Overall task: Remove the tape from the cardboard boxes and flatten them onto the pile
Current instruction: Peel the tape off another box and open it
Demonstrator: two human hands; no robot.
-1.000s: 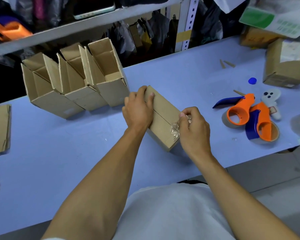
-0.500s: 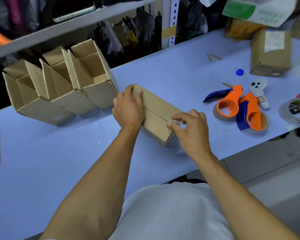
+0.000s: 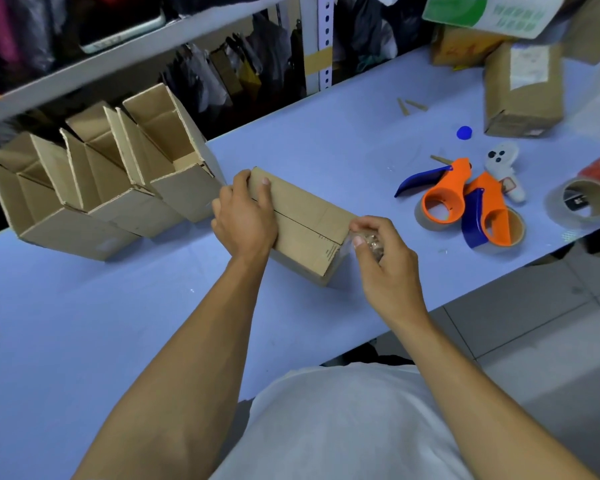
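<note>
The closed box (image 3: 305, 225) lay on the blue table (image 3: 84, 323), near the middle. The left hand (image 3: 245, 216) gripped its far end, thumb on the top, fingers curled over the edge. At 3 o'clock from the box, the right hand (image 3: 383, 258) pinched a crumpled wad of clear tape (image 3: 369, 241); it seemed still joined to the box's corner. Three open boxes (image 3: 118, 181) stood at 10 o'clock, two orange tape dispensers (image 3: 465, 206) at 2 o'clock.

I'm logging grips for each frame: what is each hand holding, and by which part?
Left hand grips the closed cardboard box at its far end. Right hand pinches crumpled clear tape beside the near end.
</note>
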